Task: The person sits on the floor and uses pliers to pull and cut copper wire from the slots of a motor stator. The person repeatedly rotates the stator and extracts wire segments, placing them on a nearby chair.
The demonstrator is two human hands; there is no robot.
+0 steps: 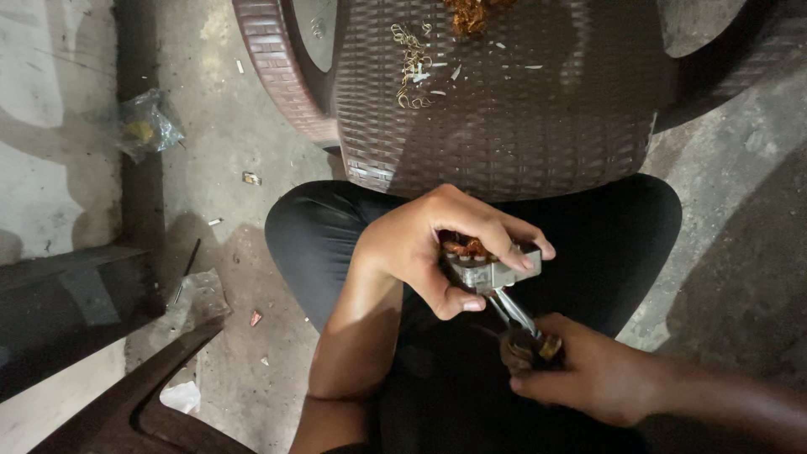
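Dim concrete floor (227, 143), brown woven plastic chair (504, 109), littered scraps.

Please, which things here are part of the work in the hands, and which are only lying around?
In use:
left hand gripping a small grey metal block with copper windings
right hand holding metal pliers

Lying about:
brown woven plastic chair with wire scraps
crumpled clear plastic bag
white paper scrap

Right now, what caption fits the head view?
Left hand grips a small metal part; right hand works pliers into it.
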